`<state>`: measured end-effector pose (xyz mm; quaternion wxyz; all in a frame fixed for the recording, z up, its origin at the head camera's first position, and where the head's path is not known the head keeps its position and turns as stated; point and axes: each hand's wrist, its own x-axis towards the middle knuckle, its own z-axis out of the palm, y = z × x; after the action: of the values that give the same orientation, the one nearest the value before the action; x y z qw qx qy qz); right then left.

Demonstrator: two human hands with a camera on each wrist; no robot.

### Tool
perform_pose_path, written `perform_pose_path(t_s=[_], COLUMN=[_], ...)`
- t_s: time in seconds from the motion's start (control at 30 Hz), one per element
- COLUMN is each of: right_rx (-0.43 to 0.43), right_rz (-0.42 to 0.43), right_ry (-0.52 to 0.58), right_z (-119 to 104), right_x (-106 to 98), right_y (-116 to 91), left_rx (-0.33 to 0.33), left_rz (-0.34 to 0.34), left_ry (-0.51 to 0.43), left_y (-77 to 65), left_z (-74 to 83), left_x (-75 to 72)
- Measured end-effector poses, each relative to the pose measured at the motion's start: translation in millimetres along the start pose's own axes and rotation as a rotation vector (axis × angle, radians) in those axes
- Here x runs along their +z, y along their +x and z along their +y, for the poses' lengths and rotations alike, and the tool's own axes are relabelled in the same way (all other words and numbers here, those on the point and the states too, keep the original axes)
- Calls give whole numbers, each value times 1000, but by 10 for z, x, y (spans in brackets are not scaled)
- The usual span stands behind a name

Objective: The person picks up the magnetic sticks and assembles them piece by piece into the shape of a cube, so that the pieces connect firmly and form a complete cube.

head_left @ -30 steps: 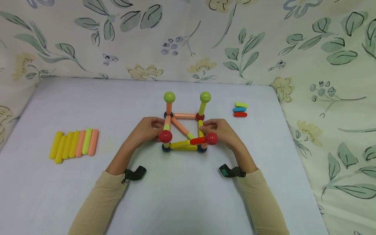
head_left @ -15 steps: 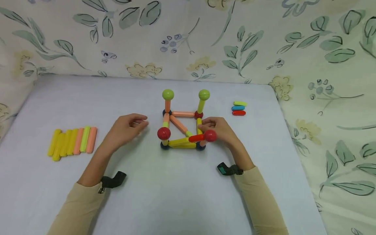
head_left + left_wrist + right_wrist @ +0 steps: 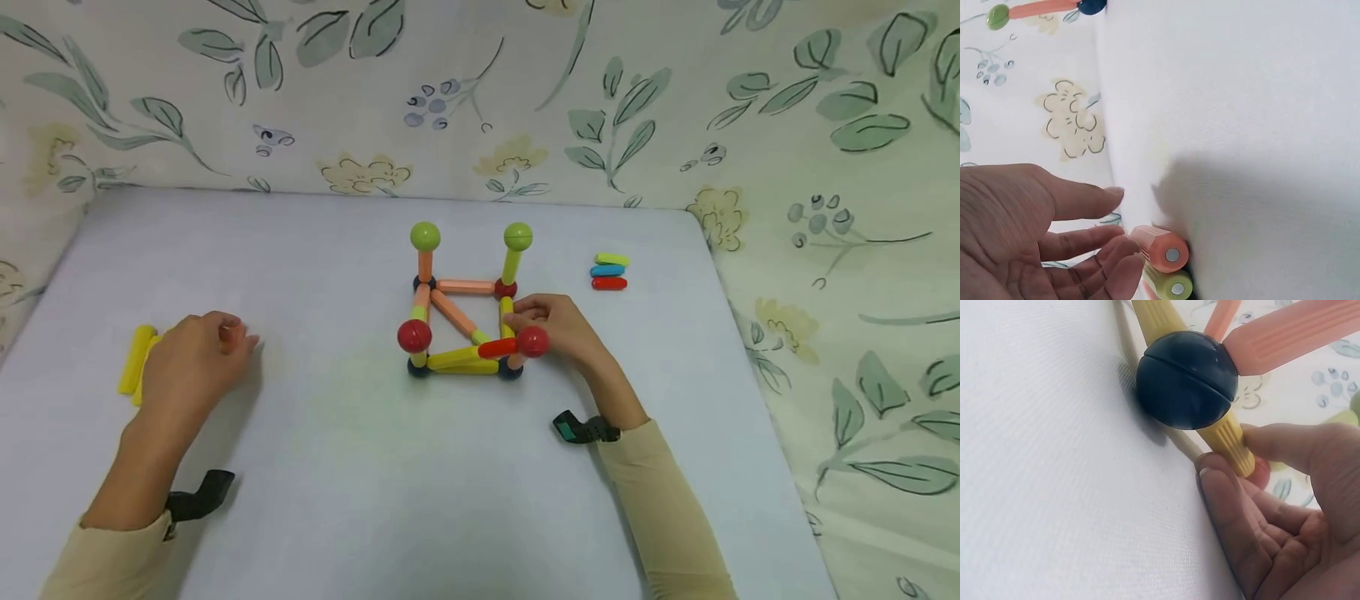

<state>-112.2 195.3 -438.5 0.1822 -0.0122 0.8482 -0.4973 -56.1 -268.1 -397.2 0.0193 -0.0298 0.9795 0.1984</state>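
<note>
A frame of magnetic sticks and balls stands in the middle of the table, with green balls (image 3: 425,237) on upright sticks at the back and red balls (image 3: 415,336) raised at the front. My right hand (image 3: 558,329) pinches the yellow magnetic stick (image 3: 1229,444) on its right side, between thumb and fingers. This stick joins a dark blue ball (image 3: 1186,381) on the cloth. My left hand (image 3: 191,367) hovers over the row of loose sticks at the left, thumb apart from loosely bent fingers. Its fingertips are close to a salmon-pink stick (image 3: 1163,249); whether they touch cannot be told.
Two yellow sticks (image 3: 137,360) show left of my left hand, which hides the others from the head view. A light green stick (image 3: 1172,284) lies beside the pink one. Short green, blue and red sticks (image 3: 609,283) lie at the back right. A floral cloth (image 3: 450,167) hangs behind.
My left hand has let go of the frame's left side and moved left to above the loose sticks. The right hand keeps its hold on the yellow stick.
</note>
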Motion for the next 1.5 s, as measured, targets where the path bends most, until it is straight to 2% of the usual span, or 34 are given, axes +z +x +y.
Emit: perform_pose_path(t_s=[0.13,0.33,0.53,0.67,0.8,0.87,0.93,1.07,1.13,1.23,1.33,1.5], right_rx=[-2,6,9,2,-3,-6,-10,-9,-2,7,24,48], right_rz=[3,-6,-4,-6,-16,-18,-18,-17,-15,-20,-27,-33], right_ry=[-8,-9,-13,-2,7,6,3,-3,-3,5,4,11], right_z=[19,10,27,33,43,45,36,23,23,29,54,100], right_x=[-8,7,-7,-19,-24,-24,-20,-14,-13,-19,-40,-90], right_y=[18,32,21,18,22,22,16,11,15,26,44,57], left_rx=[13,-12,-1,20,70,87,97,141,182,200,203,250], left_rz=[31,30,39,41,47,10,-56,-153,-156,-154,-199,-356], left_ry=[28,73,103,61,9,-30,-85,-225,-300,-415,-544,-734], left_y=[-26,-48,-30,-29,-18,3,32,103,137,183,228,323], left_z=[33,59,62,65,73,100,150,322,429,625,871,1378], left_x=[43,76,140,164,151,124,81,-34,-100,-219,-360,-557])
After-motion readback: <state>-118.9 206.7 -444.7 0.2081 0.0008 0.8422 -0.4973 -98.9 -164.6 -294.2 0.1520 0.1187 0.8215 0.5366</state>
